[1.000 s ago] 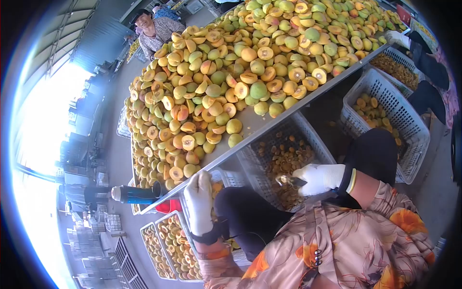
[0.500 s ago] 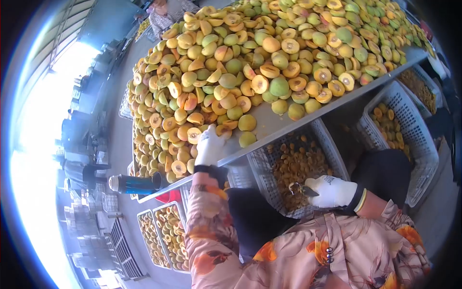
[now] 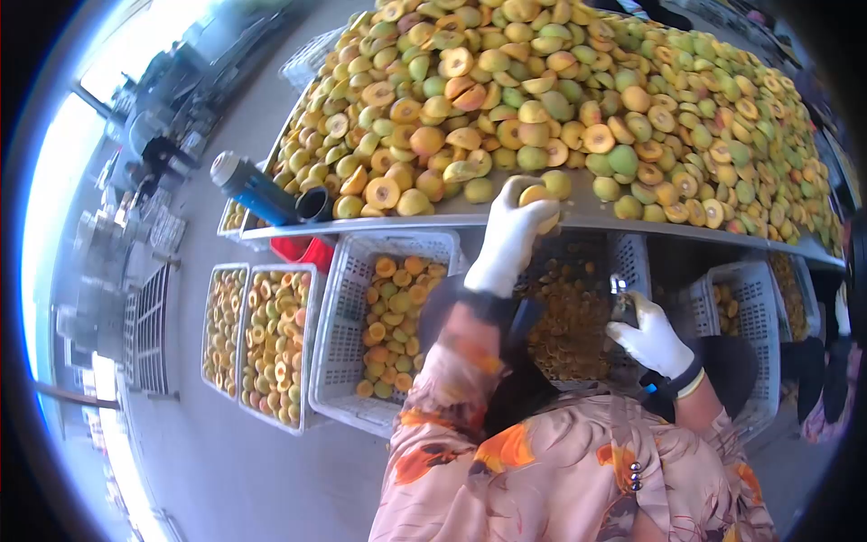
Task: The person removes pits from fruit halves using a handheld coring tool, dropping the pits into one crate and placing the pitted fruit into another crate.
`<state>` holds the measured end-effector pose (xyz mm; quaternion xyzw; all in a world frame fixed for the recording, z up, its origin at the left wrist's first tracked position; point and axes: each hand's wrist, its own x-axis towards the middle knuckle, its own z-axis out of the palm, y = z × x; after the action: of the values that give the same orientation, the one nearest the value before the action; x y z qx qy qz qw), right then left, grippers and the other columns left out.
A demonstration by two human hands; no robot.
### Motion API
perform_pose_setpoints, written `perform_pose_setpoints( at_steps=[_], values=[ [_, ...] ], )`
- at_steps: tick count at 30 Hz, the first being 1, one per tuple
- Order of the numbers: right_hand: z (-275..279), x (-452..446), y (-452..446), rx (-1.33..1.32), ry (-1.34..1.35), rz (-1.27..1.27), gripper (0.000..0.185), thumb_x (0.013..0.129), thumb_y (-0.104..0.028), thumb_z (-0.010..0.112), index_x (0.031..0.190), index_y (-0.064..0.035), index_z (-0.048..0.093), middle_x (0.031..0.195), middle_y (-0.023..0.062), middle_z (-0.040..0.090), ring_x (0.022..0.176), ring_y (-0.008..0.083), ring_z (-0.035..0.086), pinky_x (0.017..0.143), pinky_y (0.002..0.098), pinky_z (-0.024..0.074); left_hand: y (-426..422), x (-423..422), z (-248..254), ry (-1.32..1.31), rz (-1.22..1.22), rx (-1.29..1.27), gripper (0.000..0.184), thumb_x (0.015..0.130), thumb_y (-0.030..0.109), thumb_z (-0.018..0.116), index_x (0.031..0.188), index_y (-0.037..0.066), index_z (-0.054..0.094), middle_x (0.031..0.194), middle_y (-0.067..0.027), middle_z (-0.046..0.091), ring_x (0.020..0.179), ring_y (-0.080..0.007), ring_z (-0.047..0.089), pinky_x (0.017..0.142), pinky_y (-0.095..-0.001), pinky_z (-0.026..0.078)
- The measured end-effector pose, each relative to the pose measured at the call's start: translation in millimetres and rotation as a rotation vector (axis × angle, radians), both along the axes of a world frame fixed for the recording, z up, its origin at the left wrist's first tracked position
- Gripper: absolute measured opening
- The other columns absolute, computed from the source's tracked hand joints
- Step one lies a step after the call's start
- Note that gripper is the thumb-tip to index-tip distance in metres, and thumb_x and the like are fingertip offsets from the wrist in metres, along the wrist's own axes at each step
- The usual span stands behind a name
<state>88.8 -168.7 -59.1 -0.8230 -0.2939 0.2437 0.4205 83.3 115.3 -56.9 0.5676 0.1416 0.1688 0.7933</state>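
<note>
My left hand [image 3: 513, 230], in a white glove, is closed round a halved yellow fruit [image 3: 536, 196] just above the front edge of the metal table [image 3: 424, 219]. A large heap of halved fruit [image 3: 542, 99] covers much of that table. Lower and to the right, my gloved right hand [image 3: 652, 341] grips a small metal tool [image 3: 621, 303] with a dark handle, its shiny end pointing up. Beneath the tool and between my hands is a crate [image 3: 635, 257] of small brown pits or scraps, partly hidden by my left arm.
A crate [image 3: 327, 361] of fruit halves stands left of my knees, with two filled trays [image 3: 246, 406] farther left. A blue flask [image 3: 257, 191], a dark cup [image 3: 314, 206] and a red container [image 3: 302, 250] are at the table's left corner. Another crate [image 3: 763, 352] stands right.
The view has turned. My left hand first reached from the table's edge into the heap, and now holds a fruit half near the edge. My right hand still holds the tool, now pointing upward.
</note>
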Motion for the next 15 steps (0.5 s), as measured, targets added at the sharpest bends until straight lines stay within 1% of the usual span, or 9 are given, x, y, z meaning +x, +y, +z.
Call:
perform_pose_setpoints(
  at_steps=[1, 3, 5, 6, 7, 9, 11, 12, 15],
  values=[
    [10.3, -5.1, 4.8, 0.065, -0.052, 0.018, 0.039, 0.085, -0.016, 0.073, 0.116, 0.0024, 0.057, 0.089, 0.0206, 0.066, 0.083, 0.0352, 0.068, 0.077, 0.042, 0.0522, -16.8, -17.9, 13.0, -0.076, -0.101, -0.197, 0.033, 0.095, 0.024, 0.068, 0.116, 0.0, 0.061, 0.1, -0.0117, 0.069, 0.089, -0.0237, 0.07, 0.078, -0.0342, 0.057],
    [36.5, -17.6, 16.9, 0.107, -0.157, 0.046, 0.037, 0.086, -0.016, 0.072, 0.114, 0.0015, 0.055, 0.087, 0.0231, 0.067, 0.085, 0.0423, 0.07, 0.073, 0.0459, 0.0519, -38.3, -42.2, 26.0, -0.107, -0.211, -0.289, 0.036, 0.105, 0.032, 0.058, 0.119, -0.001, 0.061, 0.103, -0.0124, 0.07, 0.09, -0.0231, 0.07, 0.08, -0.0336, 0.057],
    [49.0, -30.5, 24.9, 0.15, -0.239, 0.035, 0.033, 0.087, -0.014, 0.071, 0.11, 0.0005, 0.052, 0.085, 0.025, 0.068, 0.086, 0.0473, 0.068, 0.068, 0.0481, 0.0512, -56.8, -59.5, 29.7, -0.115, -0.181, -0.046, 0.047, 0.11, 0.04, 0.045, 0.123, -0.002, 0.061, 0.105, -0.0131, 0.071, 0.091, -0.0218, 0.07, 0.083, -0.0331, 0.057],
    [50.7, -35.9, 25.6, 0.2, -0.264, 0.042, 0.037, 0.087, -0.014, 0.072, 0.114, 0.0017, 0.052, 0.085, 0.0258, 0.068, 0.086, 0.0473, 0.068, 0.067, 0.0468, 0.0514, -64.7, -69.3, 36.9, -0.129, -0.153, 0.226, 0.054, 0.112, 0.043, 0.035, 0.124, -0.003, 0.06, 0.106, -0.0139, 0.071, 0.092, -0.0217, 0.07, 0.086, -0.0337, 0.056],
    [49.6, -40.4, 25.8, 0.25, -0.289, 0.055, 0.042, 0.087, -0.014, 0.073, 0.119, 0.003, 0.052, 0.084, 0.0267, 0.068, 0.086, 0.0474, 0.068, 0.066, 0.0454, 0.0516, -71.6, -76.0, 42.7, -0.078, -0.167, 0.042, 0.056, 0.111, 0.045, 0.038, 0.122, -0.004, 0.061, 0.106, -0.0149, 0.071, 0.092, -0.0226, 0.07, 0.085, -0.0343, 0.056],
    [42.8, -49.6, 23.7, 0.303, -0.362, 0.04, 0.041, 0.087, -0.014, 0.074, 0.116, 0.0037, 0.051, 0.08, 0.027, 0.067, 0.081, 0.0479, 0.068, 0.064, 0.0487, 0.0517, -85.6, -85.2, 46.3, -0.103, -0.142, -0.076, 0.053, 0.109, 0.045, 0.045, 0.121, -0.004, 0.062, 0.106, -0.0164, 0.071, 0.09, -0.023, 0.069, 0.083, -0.0345, 0.056],
    [41.9, -57.1, 22.5, 0.316, -0.4, 0.006, 0.041, 0.086, -0.014, 0.074, 0.115, 0.0035, 0.051, 0.08, 0.0269, 0.067, 0.081, 0.0478, 0.068, 0.064, 0.0503, 0.0521, -100.2, -90.7, 49.7, -0.15, -0.082, -0.021, 0.052, 0.107, 0.044, 0.049, 0.119, -0.004, 0.064, 0.104, -0.0164, 0.071, 0.087, -0.0213, 0.067, 0.08, -0.0331, 0.055],
    [49.2, -64.1, 20.0, 0.292, -0.419, -0.014, 0.025, 0.09, -0.015, 0.066, 0.102, 0.0024, 0.053, 0.083, 0.0225, 0.067, 0.076, 0.0454, 0.068, 0.065, 0.0491, 0.0544, -107.4, -94.2, 51.3, -0.173, -0.046, 0.004, 0.052, 0.107, 0.044, 0.051, 0.119, -0.004, 0.064, 0.103, -0.0164, 0.072, 0.085, -0.0205, 0.067, 0.078, -0.0324, 0.055],
    [40.3, -73.1, 14.4, 0.277, -0.636, 0.03, 0.016, 0.089, -0.014, 0.063, 0.095, 0.0002, 0.056, 0.078, 0.018, 0.063, 0.066, 0.0399, 0.066, 0.06, 0.045, 0.0523, -127.2, -102.2, 59.5, -0.158, 0.063, 0.075, 0.049, 0.106, 0.041, 0.054, 0.118, -0.005, 0.065, 0.099, -0.0152, 0.072, 0.081, -0.0163, 0.064, 0.074, -0.0285, 0.053]
  ],
)
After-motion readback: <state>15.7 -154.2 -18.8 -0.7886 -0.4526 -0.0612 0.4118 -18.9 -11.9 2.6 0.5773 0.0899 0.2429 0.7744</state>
